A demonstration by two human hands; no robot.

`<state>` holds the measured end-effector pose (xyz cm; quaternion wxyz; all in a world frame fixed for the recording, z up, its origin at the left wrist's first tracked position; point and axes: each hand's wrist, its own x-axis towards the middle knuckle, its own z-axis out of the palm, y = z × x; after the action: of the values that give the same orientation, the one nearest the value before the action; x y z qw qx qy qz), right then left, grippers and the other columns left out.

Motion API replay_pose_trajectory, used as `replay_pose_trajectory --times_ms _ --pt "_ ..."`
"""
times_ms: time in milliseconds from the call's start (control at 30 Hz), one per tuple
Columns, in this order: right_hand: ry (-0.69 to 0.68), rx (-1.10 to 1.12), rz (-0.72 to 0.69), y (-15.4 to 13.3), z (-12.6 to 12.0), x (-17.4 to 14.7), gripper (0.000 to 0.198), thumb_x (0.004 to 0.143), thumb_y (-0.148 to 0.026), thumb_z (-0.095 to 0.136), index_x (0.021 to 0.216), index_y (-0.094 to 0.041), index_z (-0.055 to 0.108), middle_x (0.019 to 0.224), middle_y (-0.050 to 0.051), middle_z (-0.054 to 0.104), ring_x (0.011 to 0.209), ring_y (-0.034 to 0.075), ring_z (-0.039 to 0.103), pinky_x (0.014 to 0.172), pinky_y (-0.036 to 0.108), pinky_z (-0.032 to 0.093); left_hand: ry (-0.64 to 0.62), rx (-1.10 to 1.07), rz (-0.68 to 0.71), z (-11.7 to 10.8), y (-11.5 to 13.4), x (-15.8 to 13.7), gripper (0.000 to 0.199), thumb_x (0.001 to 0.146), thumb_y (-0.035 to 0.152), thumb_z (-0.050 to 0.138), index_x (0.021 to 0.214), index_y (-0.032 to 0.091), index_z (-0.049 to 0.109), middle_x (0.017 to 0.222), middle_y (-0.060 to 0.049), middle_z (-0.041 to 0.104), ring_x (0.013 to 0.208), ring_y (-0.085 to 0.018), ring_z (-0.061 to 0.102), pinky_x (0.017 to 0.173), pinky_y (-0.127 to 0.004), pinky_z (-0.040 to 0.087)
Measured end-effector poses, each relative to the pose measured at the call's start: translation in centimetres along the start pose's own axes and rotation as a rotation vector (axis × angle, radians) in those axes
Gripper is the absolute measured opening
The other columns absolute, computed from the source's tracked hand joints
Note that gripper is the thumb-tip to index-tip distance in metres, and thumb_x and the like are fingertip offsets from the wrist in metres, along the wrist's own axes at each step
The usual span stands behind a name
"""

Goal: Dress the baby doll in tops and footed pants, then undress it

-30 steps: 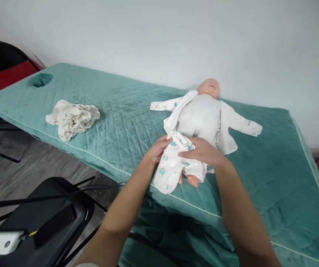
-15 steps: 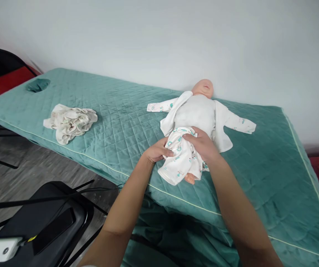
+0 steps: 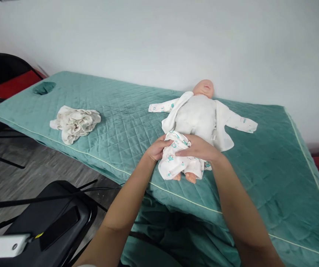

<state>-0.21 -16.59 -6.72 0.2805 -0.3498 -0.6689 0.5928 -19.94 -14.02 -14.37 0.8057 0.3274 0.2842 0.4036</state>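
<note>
A baby doll [image 3: 195, 115] lies on its back on the green quilted bed, its head toward the wall. Its white printed jacket [image 3: 226, 126] is spread apart at the front, with both sleeves on the arms. White baby pants [image 3: 173, 163] with a teal print cover the legs, and both feet poke out of the leg ends. My left hand [image 3: 158, 147] grips the pants at their left side, thumb on top. From the right, my right hand [image 3: 200, 147] holds the bunched upper part, its thumb over the cloth. The fingers beneath are partly hidden.
A crumpled off-white cloth heap [image 3: 76, 124] lies left on the green bed [image 3: 126, 115]. Nearer, a black chair [image 3: 78, 237] bears a white device [image 3: 7, 245] and a dark phone-like slab [image 3: 59, 228]. A wall [image 3: 148, 44] runs behind the bed.
Both hands have shifted slightly on the pants, and the right hand has moved lower and left. The second foot now shows from the left leg end, where only cloth was visible before.
</note>
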Motion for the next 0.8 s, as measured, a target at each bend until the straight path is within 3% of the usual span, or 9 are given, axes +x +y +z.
replay_pose_trajectory --times_ms 133,233,433,567,800 --pt "0.072 0.077 0.033 0.9 -0.1 -0.4 0.051 0.079 -0.041 0.076 0.126 -0.021 0.068 0.12 0.005 0.072 0.11 0.026 0.065 0.095 0.041 0.052 0.005 0.017 0.0 0.3 0.1 -0.2 0.057 0.054 0.029 0.093 0.103 0.01 0.072 0.089 -0.011 0.079 0.071 -0.023 0.074 0.069 -0.029 0.059" --pt "0.184 0.215 0.058 1.5 -0.2 -0.5 0.046 0.075 -0.038 0.08 0.116 -0.02 0.07 0.11 0.005 0.074 0.098 0.022 0.067 0.088 0.036 0.053 -0.02 0.035 0.011 0.5 0.2 -0.4 0.063 0.054 0.032 0.093 0.109 0.011 0.072 0.091 -0.011 0.079 0.073 -0.022 0.074 0.069 -0.028 0.057" --pt "0.349 0.381 0.028 1.7 -0.1 -0.2 0.043 0.069 -0.03 0.083 0.107 -0.018 0.069 0.101 0.002 0.073 0.089 0.018 0.065 0.082 0.031 0.05 -0.115 0.107 -0.017 0.4 0.3 -0.5 0.088 0.038 0.036 0.098 0.118 0.013 0.07 0.09 -0.011 0.079 0.068 -0.022 0.073 0.058 -0.025 0.054" --pt "0.418 0.283 0.027 1.6 0.3 0.0 0.034 0.069 -0.031 0.082 0.098 -0.019 0.067 0.091 -0.001 0.069 0.084 0.016 0.061 0.078 0.029 0.048 -0.146 0.147 -0.041 0.1 0.1 -0.3 0.092 0.038 0.039 0.098 0.12 0.011 0.069 0.095 -0.014 0.079 0.076 -0.026 0.075 0.061 -0.026 0.055" --pt "0.421 -0.061 0.048 1.2 0.7 0.3 0.03 0.073 -0.043 0.077 0.083 -0.019 0.061 0.078 -0.003 0.061 0.074 0.015 0.054 0.069 0.028 0.043 -0.085 0.068 -0.006 0.5 -0.1 -0.6 0.061 0.042 0.036 0.097 0.093 0.012 0.074 0.076 -0.007 0.076 0.061 -0.018 0.07 0.062 -0.026 0.056"
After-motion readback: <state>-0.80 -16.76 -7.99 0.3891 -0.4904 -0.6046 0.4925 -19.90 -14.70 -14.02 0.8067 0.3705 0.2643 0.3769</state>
